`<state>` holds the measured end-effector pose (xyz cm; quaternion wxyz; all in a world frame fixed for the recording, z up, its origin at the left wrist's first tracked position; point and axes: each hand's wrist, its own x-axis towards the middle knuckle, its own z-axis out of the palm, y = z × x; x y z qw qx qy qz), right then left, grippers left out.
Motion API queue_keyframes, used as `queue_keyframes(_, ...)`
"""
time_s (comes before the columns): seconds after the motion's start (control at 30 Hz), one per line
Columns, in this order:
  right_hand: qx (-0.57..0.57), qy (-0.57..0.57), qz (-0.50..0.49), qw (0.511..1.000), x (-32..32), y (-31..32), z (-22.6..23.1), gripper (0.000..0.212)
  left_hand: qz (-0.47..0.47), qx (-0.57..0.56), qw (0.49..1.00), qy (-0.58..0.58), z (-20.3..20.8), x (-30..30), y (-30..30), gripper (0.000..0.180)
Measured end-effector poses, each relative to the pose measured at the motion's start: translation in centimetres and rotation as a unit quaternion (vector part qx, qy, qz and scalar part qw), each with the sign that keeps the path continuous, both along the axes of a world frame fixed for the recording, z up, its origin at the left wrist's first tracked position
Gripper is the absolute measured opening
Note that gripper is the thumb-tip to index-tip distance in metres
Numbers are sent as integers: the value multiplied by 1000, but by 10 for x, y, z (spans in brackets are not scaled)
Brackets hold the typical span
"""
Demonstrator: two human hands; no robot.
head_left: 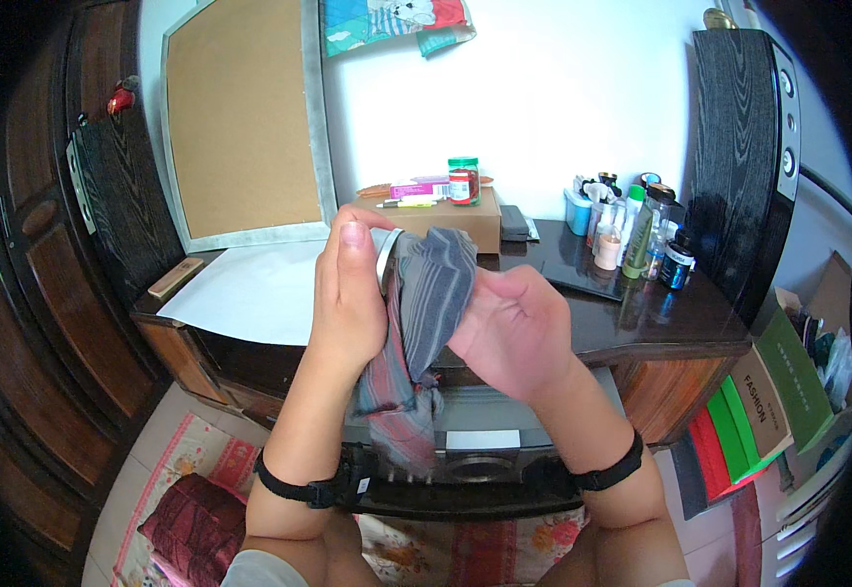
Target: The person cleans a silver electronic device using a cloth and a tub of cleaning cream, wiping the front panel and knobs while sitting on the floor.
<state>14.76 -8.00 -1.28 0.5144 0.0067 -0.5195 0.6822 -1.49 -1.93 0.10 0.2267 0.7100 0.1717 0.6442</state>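
In front of me, above the cabinet's edge, my left hand is closed around a round object with a thin white rim. Most of that object is hidden by my fingers and the cloth, so its kind cannot be made out. A grey striped cloth with reddish bands covers its right side, and its loose end hangs down between my forearms. My right hand has its palm turned up and its fingers curled at the cloth's right edge, gripping it; the fingertips are partly hidden.
A dark glossy cabinet top carries a white sheet, a cardboard box with a green-lidded jar, and several bottles. A framed board leans at the left. Tall speakers flank the cabinet; open boxes stand at the right.
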Motion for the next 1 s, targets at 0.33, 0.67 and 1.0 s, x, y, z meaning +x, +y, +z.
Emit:
queue_keyframes(0.33,186,-246,-498,810,-3,11,-8,20,26,79,993,87,-4,10,-2,38)
queue_keyframes(0.67,-153,-195,-184,951,-1,-17,14,15,20,282,959,15,-29,14,22,42)
queue_keyframes(1.0,-122,-195,-266,936,1,-7,-5,20,38,240,964,107,-25,20,8,33)
